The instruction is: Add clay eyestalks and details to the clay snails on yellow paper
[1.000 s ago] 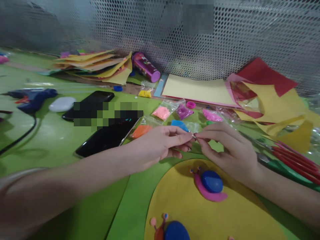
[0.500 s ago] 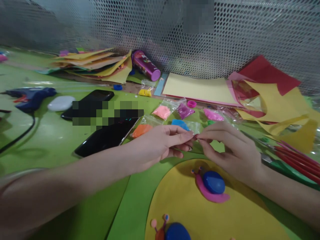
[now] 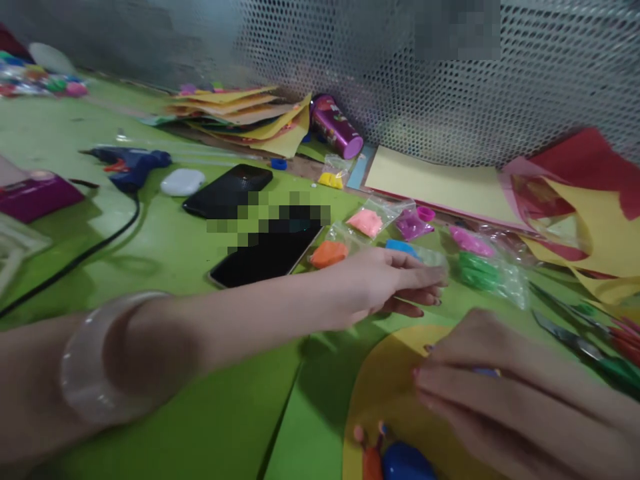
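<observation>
On the near part of the yellow paper point(image 3: 369, 390) sits a blue-shelled snail point(image 3: 407, 460). The right hand point(image 3: 505, 393) has just left the other's fingertips and come over the paper, fingers bunched above a mostly hidden second snail point(image 3: 486, 372); whether they pinch anything I can't tell. The work seems to have shifted onto the paper. Past its far edge, the left hand point(image 3: 385, 283) hovers, thumb and forefinger close, their grip unclear. Farther beyond the paper lies a blue packet point(image 3: 401, 249).

Seven colourful packets point(image 3: 327, 255), one glue gun point(image 3: 131, 168), one tumbler point(image 3: 336, 127)
</observation>
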Available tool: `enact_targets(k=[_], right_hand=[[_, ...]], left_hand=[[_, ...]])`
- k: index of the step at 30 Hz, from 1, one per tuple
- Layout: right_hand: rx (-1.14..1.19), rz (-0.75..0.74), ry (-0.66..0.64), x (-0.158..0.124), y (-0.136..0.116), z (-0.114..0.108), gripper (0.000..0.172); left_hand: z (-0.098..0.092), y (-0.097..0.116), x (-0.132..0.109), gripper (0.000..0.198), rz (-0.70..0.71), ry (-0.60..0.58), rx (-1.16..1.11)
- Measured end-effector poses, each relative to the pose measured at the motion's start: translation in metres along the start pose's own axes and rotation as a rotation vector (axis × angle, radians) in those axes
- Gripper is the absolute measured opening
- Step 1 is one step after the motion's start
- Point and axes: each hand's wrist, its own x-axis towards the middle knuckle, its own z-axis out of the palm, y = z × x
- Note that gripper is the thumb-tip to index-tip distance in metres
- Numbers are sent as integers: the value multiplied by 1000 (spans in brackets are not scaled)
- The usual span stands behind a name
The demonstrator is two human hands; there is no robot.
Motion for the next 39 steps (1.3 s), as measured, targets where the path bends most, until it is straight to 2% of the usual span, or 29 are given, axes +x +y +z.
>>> enact_targets(k=[2,3,6,9,18,29,34,39], right_hand=[[177,26,-52,1,-6,10,32],[247,30,-117,1,-7,14,30],[264,-4,-283,5,-8,24,25],[201,-48,-356,11,-8,27,31],[73,-142,-418,14,-8,25,41],[42,-117,-393,14,-9,25,39],[74,-137,-432,15,-6,25,37],[144,-62,-498,22,-7,21,49]], left_hand=[[0,1,-1,17,8,-19,0],[0,1,-1,15,11,-26,5],[0,3,-1,14,12,-17,19],[1,3,-1,15,5,-7,20],[1,6,-4,20,0,-19,70],[0,5,-5,16,0,-35,95],[1,6,-5,19,-8,-17,101],[1,6,-4,16,-13,-1,141]])
